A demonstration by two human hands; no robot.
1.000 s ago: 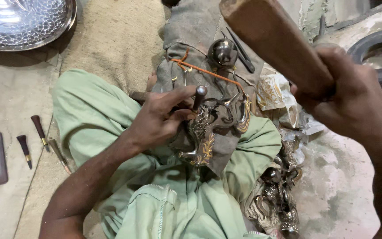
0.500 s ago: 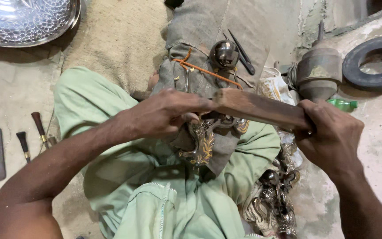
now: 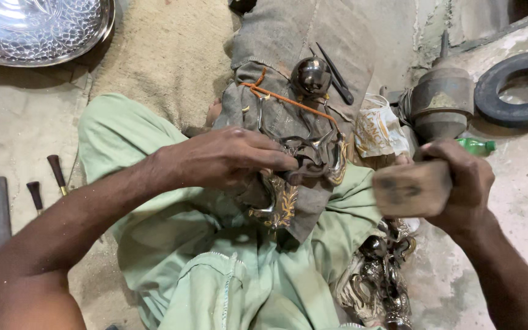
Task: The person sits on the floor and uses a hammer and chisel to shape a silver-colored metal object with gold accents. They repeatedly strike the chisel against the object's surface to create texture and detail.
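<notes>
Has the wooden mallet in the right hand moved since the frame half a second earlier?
Yes. The wooden mallet in the right hand has pulled back rightward, off the ornate metal piece and closer to the black rubber ring.

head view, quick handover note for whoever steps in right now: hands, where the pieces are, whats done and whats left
Left hand: fingers pinch down on the ornate metal piece, which lies on the grey cloth over the lap.
Right hand: closed around the wooden mallet, held to the right of the piece and clear of it.
Nearby: a round metal ball on the cloth, a heap of similar metal fittings by the right knee, two wooden-handled tools on the floor at left.
Done: piece seated and gripped.
Left: cannot tell how much shaping remains; the heap likely waits.
</notes>
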